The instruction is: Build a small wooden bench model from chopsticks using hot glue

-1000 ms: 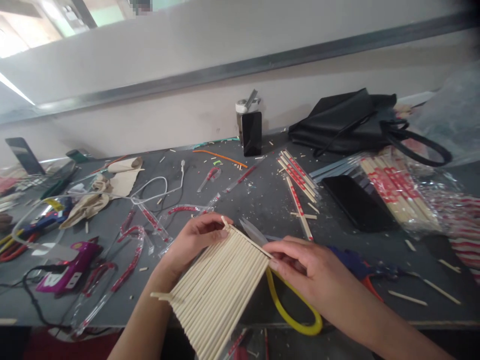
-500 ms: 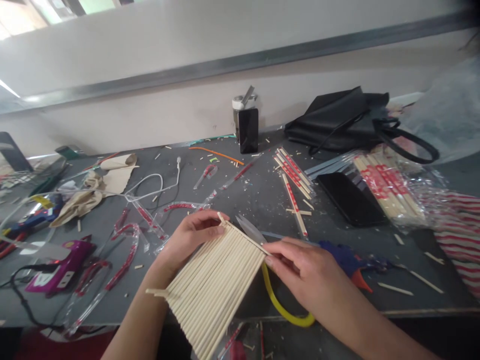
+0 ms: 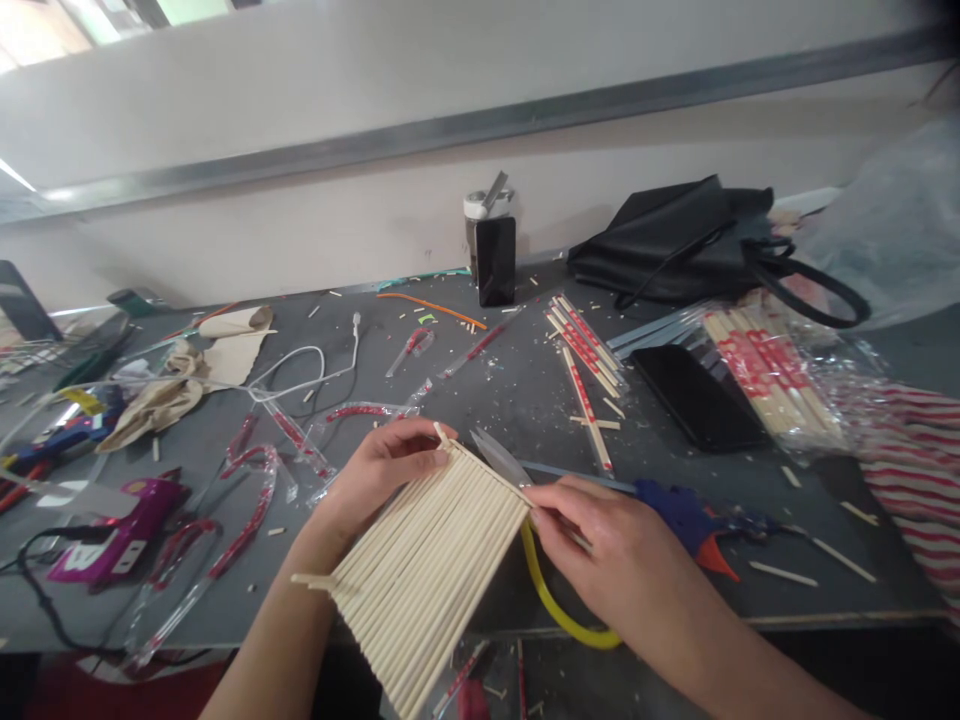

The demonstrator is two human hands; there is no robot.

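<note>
A flat panel of pale wooden chopsticks (image 3: 431, 570), laid side by side, is held up at the table's front edge, tilted. My left hand (image 3: 386, 470) grips its upper left corner, thumb on top and fingers behind. A thin stick runs across the panel's top edge. At the right end of that edge, my right hand (image 3: 600, 535) pinches the corner between thumb and fingers. Just behind the panel lies a pair of scissors (image 3: 499, 458), blades pointing up and left; its yellow handle (image 3: 559, 615) shows under my right hand.
A black phone (image 3: 694, 397) and wrapped chopsticks (image 3: 772, 375) lie to the right, near a black bag (image 3: 679, 245). Another phone (image 3: 496, 262) leans on a bottle. Leftward are a purple glue gun (image 3: 124, 530), a white cable (image 3: 322, 370) and torn wrappers (image 3: 255, 510). Stick scraps litter the table.
Both hands keep their hold on the panel with almost no movement. The right hand has shifted very slightly left, and the view has moved a little.
</note>
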